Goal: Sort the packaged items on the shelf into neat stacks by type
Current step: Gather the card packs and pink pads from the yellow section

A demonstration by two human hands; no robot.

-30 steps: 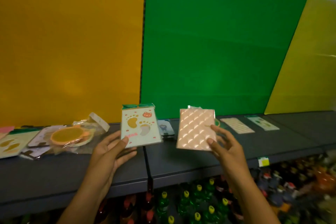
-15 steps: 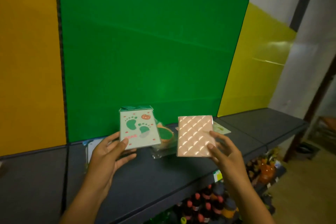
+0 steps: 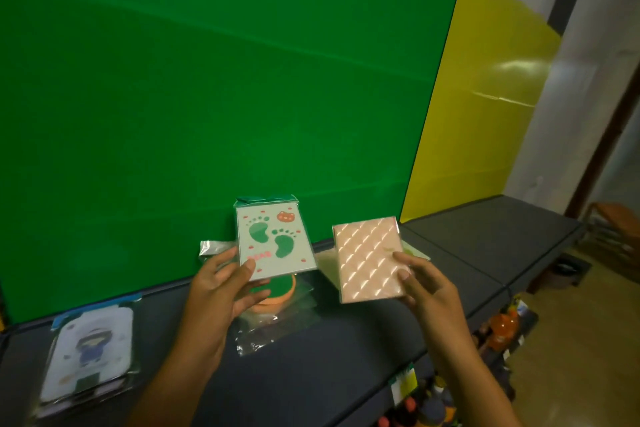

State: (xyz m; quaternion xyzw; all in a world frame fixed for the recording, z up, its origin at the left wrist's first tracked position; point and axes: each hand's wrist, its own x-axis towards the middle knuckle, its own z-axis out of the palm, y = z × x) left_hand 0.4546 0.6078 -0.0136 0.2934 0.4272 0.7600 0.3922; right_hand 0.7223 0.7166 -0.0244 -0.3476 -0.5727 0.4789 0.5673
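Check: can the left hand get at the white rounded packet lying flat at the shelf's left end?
Probably not yet. The way to the white rounded packet looks free, but the left hand already grips the green footprint packet, so it must set that down first.

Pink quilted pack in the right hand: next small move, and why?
Probably lower the pink quilted pack onto bare shelf just right of it, starting its own stack. The right hand pinches it above the shelf, the left hand holds a different footprint pack, and no matching pink pack is visible lying there.
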